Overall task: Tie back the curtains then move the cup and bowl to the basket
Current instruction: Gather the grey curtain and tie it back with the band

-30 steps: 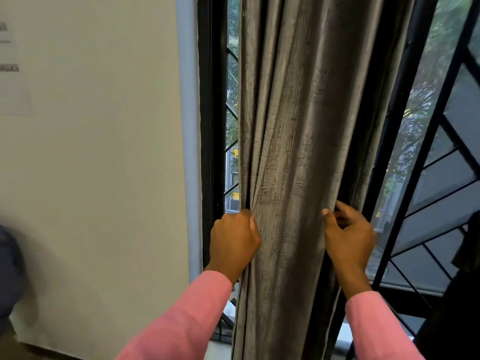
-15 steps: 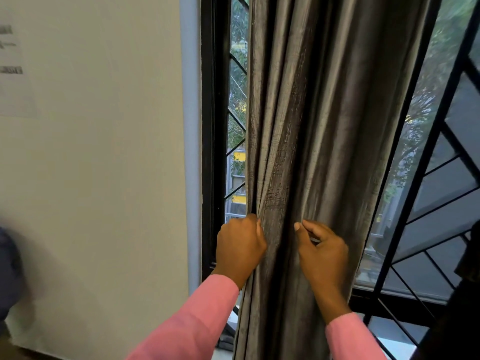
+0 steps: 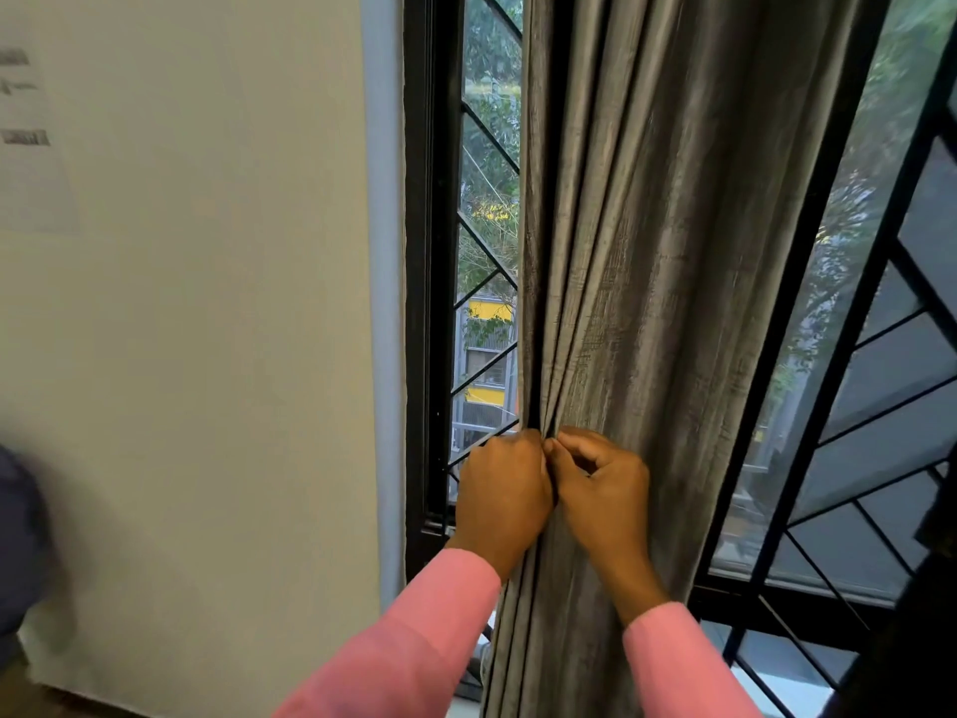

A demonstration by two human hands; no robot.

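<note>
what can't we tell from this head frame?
- Head view: any tie-back, hidden by both fists, left hand and right hand, closed on the curtain.
- Cup, bowl, basket: out of frame.
- Paper on wall: print blurred, cut by left edge.
- Dark shape at left edge: blurred, unidentifiable.

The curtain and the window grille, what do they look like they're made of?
Curtain: grey woven fabric, probably a heavy synthetic with a slight sheen; it shows a crosshatched slub texture and falls in soft folds where both hands gather it. Window grille: thin black bars, likely painted metal, straight and rigid with a matte finish.
</note>
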